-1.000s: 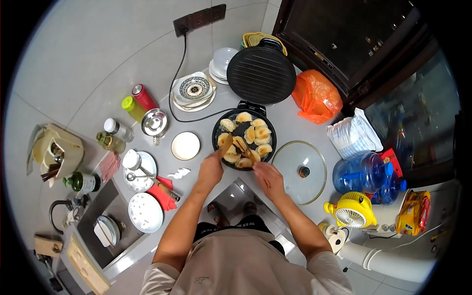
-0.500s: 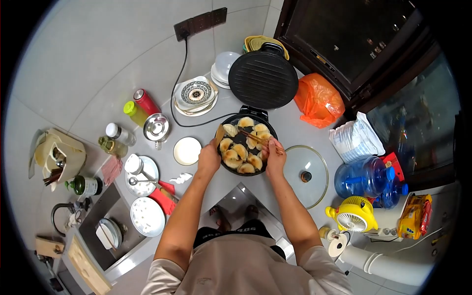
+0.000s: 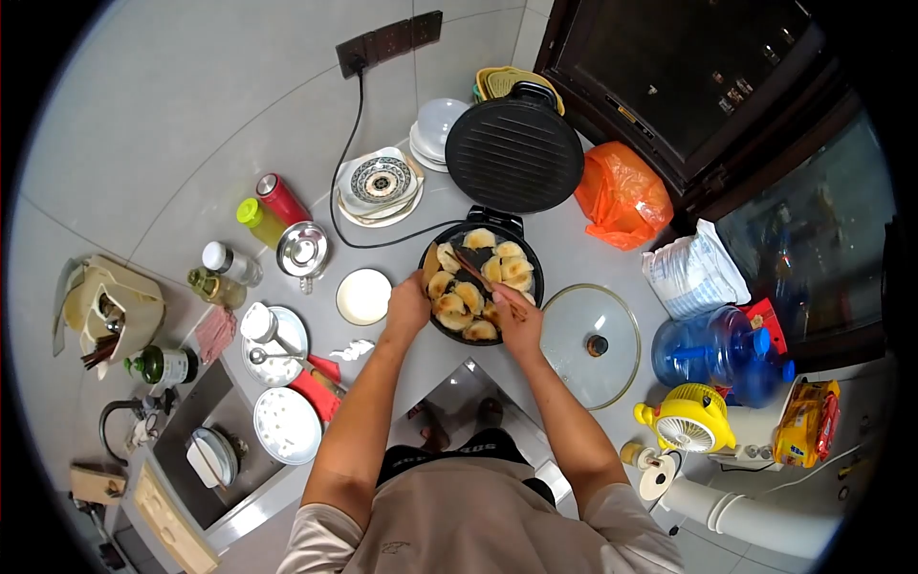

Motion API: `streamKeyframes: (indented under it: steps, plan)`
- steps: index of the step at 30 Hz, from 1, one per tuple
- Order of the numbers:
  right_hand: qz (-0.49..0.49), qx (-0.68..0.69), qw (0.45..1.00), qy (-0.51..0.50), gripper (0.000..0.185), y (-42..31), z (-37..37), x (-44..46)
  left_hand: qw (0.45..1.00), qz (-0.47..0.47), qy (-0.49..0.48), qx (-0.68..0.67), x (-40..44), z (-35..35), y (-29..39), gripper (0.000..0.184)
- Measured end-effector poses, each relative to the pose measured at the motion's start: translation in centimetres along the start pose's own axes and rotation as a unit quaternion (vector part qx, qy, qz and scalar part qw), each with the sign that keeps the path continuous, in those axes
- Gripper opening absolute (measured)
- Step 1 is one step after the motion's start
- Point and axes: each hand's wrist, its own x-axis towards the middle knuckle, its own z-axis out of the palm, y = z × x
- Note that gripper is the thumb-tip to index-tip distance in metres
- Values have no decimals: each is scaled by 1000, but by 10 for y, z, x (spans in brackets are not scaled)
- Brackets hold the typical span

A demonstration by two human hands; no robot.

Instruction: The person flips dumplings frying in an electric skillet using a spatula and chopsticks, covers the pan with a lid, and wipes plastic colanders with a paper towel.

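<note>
Browned dumplings [image 3: 466, 298] lie in the black round electric griddle [image 3: 532, 298], whose ridged lid [image 3: 513, 153] stands raised behind it. At the griddle's left rim, my left hand [image 3: 408, 304] is closed around a wooden spatula [image 3: 430, 260], its blade tipped up beside the dumplings. My right hand [image 3: 519, 323] is over the griddle's right front part and grips a pair of chopsticks [image 3: 474, 272]. Their tips point up and left, among the dumplings near the upper left of the pan. Some dumplings on the right are partly hidden by my right hand.
Right of the griddle lies a glass lid [image 3: 600, 371]; left of it stands a white bowl [image 3: 363, 296]. The power cord [image 3: 337, 182] runs along behind. An orange bag [image 3: 622, 194], a blue water jug [image 3: 703, 346] and a yellow fan [image 3: 687, 421] line the right side.
My right hand has moved down and left over the griddle's front. The chopsticks have swung with it, their tips slightly further left. My left hand and the spatula have hardly moved.
</note>
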Motion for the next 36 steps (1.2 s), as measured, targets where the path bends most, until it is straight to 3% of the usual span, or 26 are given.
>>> streamKeyframes:
  steps: [2, 4, 5, 7, 11, 14, 16, 20, 26, 28, 36]
  plan:
    - [-20, -41, 998, -36, 25, -6, 2, -4, 1000, -4, 0, 15, -4, -9, 3, 44]
    - [-142, -119, 980, -71, 23, -5, 0, -4, 999, -23, -15, 39, -11, -22, 11, 48]
    - [-141, -119, 980, -71, 23, -3, 1, -4, 999, -24, -16, 39, -13, -21, 7, 48]
    - [-278, -164, 935, -146, 22, 1, 1, -1, 999, -11, 23, 27, -18, -18, 2, 48]
    - [-253, -165, 942, -145, 22, -15, 2, -2, 1000, 7, 19, 17, -25, -19, 4, 48]
    - [-210, -157, 963, -62, 22, -18, -11, 11, 999, 35, 25, 7, -25, -11, 7, 49]
    - [-31, -9, 999, -3, 23, -6, -22, 30, 995, 90, 32, 12, -24, -2, 7, 49]
    - [-42, -56, 997, 31, 25, 0, -41, 68, 997, 73, 4, 6, -20, 8, 20, 53]
    - [-6, 12, 998, 58, 26, 5, -40, 68, 997, 82, -10, 6, -5, 27, 23, 53]
    - [-34, -47, 998, 24, 26, -1, -41, 55, 999, 23, -28, 25, 0, 30, 17, 53]
    - [-41, -41, 998, 22, 25, 0, -34, 45, 999, 25, -11, 25, 5, 35, 14, 53]
